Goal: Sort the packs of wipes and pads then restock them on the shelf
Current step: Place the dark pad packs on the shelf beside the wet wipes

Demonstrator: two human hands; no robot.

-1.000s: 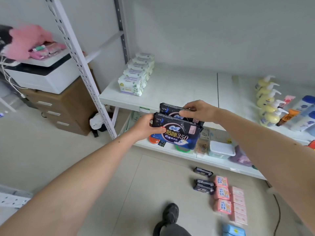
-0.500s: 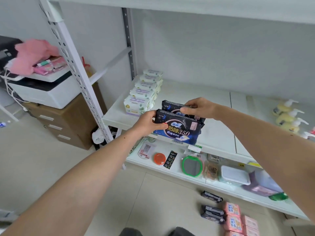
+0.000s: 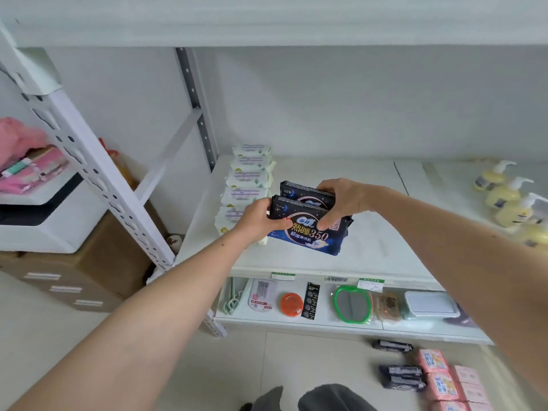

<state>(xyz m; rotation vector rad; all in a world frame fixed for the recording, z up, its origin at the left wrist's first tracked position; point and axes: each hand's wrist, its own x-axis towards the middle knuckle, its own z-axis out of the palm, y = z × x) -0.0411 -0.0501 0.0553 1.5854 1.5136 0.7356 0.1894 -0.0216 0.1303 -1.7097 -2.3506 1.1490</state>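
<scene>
Two dark navy pad packs (image 3: 310, 232), one behind the other, standing on edge over the middle shelf (image 3: 341, 256), lower edge at or just above the board; contact cannot be told. Front pack shows "350" print, rear pack (image 3: 305, 193) peeks up behind it. Left hand (image 3: 257, 222) clamps the left end of the front pack, thumb on its face, fingers wrapped behind. Right hand (image 3: 341, 200) comes over the top, fingers closed on both packs, fingertips down on the front face.

Just left of the packs, a row of white wipe packs (image 3: 247, 180) runs front to back along the shelf's left side; left hand partly covers the nearest one. Far right on the same shelf, yellow pump bottles (image 3: 504, 203) in a group, well apart from the packs.

Lower shelf (image 3: 296, 320): orange round lid (image 3: 291, 304), button-cell card (image 3: 311, 299), green-rimmed mirror (image 3: 352, 304), lidded box (image 3: 430, 305).

Floor at lower right: more dark pad packs (image 3: 403, 378) beside pink packs (image 3: 439, 378). White upright post (image 3: 98, 179) at left, printer (image 3: 44, 221) beyond it.
</scene>
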